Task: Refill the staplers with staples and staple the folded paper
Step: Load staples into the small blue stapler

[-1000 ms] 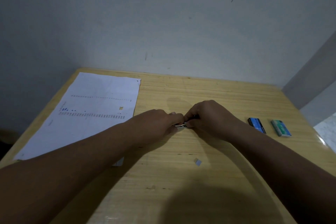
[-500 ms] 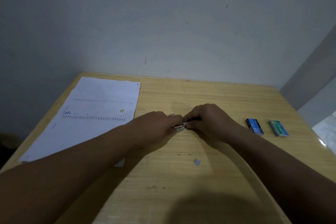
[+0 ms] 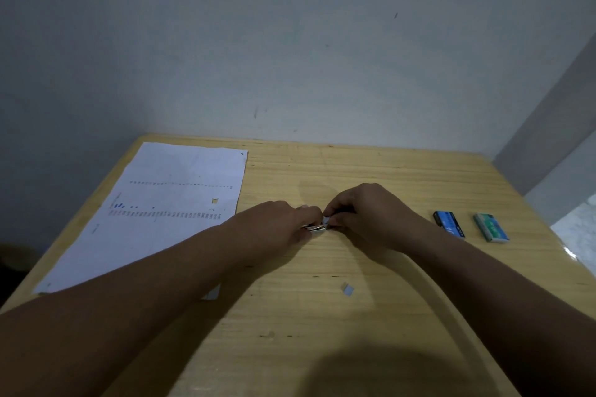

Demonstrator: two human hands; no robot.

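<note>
Both hands meet at the middle of the wooden table [image 3: 354, 332]. My left hand [image 3: 283, 222] grips a small metal stapler [image 3: 317, 228], of which only a silvery edge shows between the hands. My right hand [image 3: 364, 216] pinches a small pale strip of staples [image 3: 326, 220] at the stapler's end. A white printed sheet of paper [image 3: 161, 213] lies flat on the table's left side. Most of the stapler is hidden by my fingers.
A blue staple box [image 3: 449, 223] and a green staple box [image 3: 491, 226] lie at the right of the table. A small loose staple piece [image 3: 347, 289] sits near the middle front. A grey scrap [image 3: 211, 294] peeks out under my left forearm. The wall stands behind.
Both hands stay together on the stapler; the camera view has tilted slightly, and my right fingers now show a pale strip at the stapler's end.
</note>
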